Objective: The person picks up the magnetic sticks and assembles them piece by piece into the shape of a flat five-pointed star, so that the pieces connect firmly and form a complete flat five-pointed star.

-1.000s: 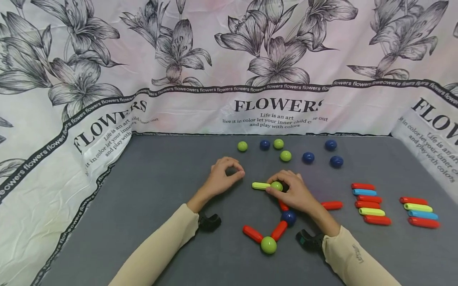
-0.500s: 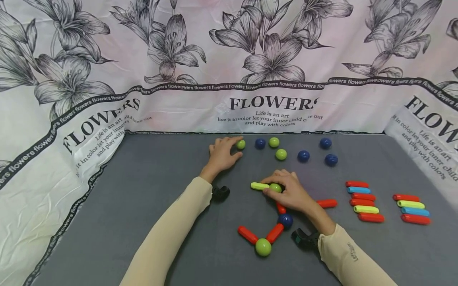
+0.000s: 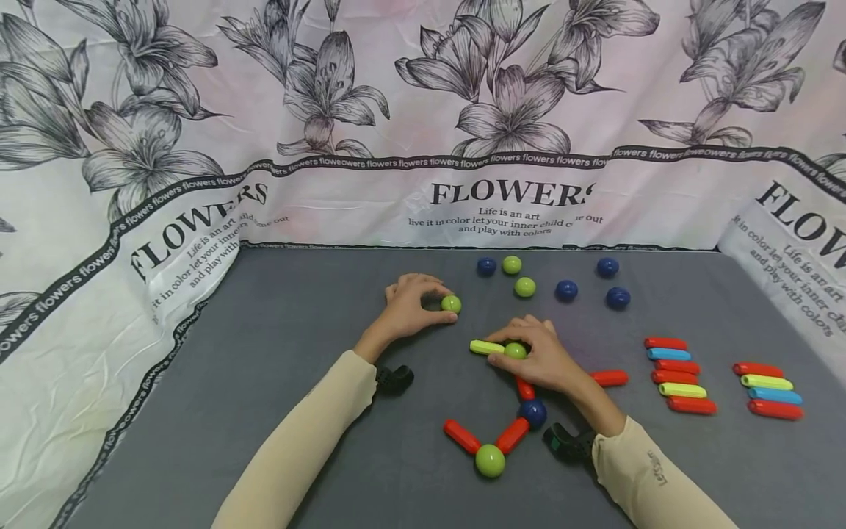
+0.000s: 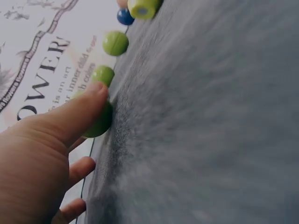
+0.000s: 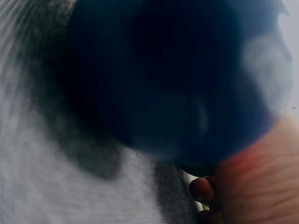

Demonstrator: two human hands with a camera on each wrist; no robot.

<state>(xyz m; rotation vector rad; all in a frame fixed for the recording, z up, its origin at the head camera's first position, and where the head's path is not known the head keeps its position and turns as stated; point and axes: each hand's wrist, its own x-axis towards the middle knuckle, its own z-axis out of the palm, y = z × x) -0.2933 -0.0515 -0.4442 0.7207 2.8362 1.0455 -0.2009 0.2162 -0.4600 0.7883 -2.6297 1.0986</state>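
In the head view my left hand (image 3: 411, 307) pinches a green ball (image 3: 452, 304) between thumb and fingers. The left wrist view has the thumb (image 4: 79, 112) across that green ball. My right hand (image 3: 542, 354) grips another green ball (image 3: 515, 351), from which a yellow stick (image 3: 487, 347) points left. Below that hand a red stick (image 3: 525, 388) runs down to a blue ball (image 3: 532, 413). Further red sticks (image 3: 512, 436) and a green ball (image 3: 490, 461) continue the chain, ending in a red stick (image 3: 462, 436). A blurred blue ball (image 5: 173, 93) fills much of the right wrist view.
Loose blue balls (image 3: 566, 290) and green balls (image 3: 525, 287) lie along the far side of the grey table (image 3: 297, 308). Two rows of coloured sticks (image 3: 683, 390) (image 3: 770, 383) are at the right. A red stick (image 3: 608, 378) shows beyond the right wrist. Flowered cloth (image 3: 509, 198) hangs behind.
My left hand reached forward to the far green ball, took hold of it and brought it back toward the right hand. The right hand has stayed on its ball and stick.
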